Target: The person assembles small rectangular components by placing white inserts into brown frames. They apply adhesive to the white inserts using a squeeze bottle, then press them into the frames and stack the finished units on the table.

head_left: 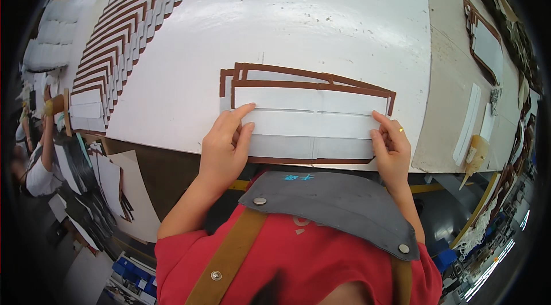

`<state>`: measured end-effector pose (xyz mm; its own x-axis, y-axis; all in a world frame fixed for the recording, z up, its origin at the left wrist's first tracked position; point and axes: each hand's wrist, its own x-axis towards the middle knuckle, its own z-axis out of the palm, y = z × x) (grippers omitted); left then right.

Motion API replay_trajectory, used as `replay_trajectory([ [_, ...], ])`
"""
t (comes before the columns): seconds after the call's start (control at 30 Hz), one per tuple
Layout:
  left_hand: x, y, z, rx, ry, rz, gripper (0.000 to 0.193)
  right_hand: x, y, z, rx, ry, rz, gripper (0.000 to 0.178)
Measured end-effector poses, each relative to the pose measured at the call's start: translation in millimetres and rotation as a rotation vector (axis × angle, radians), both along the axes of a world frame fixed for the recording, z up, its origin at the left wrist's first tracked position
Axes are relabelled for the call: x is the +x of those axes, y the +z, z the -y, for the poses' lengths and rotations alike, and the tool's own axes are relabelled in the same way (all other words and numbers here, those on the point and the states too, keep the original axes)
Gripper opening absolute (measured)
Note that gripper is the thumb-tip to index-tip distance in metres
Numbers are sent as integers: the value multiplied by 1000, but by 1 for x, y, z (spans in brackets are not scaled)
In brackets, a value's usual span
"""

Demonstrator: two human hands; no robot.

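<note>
White card (313,124) with brown borders lies at the near edge of the counter (298,18), on a small pile of like cards fanned toward the far side. From the head view, the left hand (225,144) presses its outstretched fingers flat on the card's left end, forefinger pointing along a fold line; it pins rather than grips. The right hand (391,147), a ring on one finger, rests its fingertips on the card's right end in the same flat, unclenched way. Both hands sit just above the person's grey apron bib (338,204) and red shirt.

Along the counter's far left edge runs a long overlapped row of cards (129,29), brown edges showing like steps. Past the counter's right edge lies a tan board (445,98) with white strips (468,124) on it, and a glue bottle (475,155) tilts near its near corner. At the far left, another person sits by more stacked cards.
</note>
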<state>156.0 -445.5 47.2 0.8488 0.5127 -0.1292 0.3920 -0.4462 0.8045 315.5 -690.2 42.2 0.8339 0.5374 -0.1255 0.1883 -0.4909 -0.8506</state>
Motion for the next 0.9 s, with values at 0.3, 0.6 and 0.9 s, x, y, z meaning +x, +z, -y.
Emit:
replay_trajectory([
  [0.3, 1, 3, -1, 4, 1, -40, 29, 1, 1, -1, -20, -3, -14, 32],
  [0.6, 5, 10, 0, 170, -48, -123, 30, 6, 6, -4, -15, 84, 50, 37],
  [0.9, 6, 9, 1, 181, -47, -109, 30, 4, 8, -6, -79, 87, 74, 37],
])
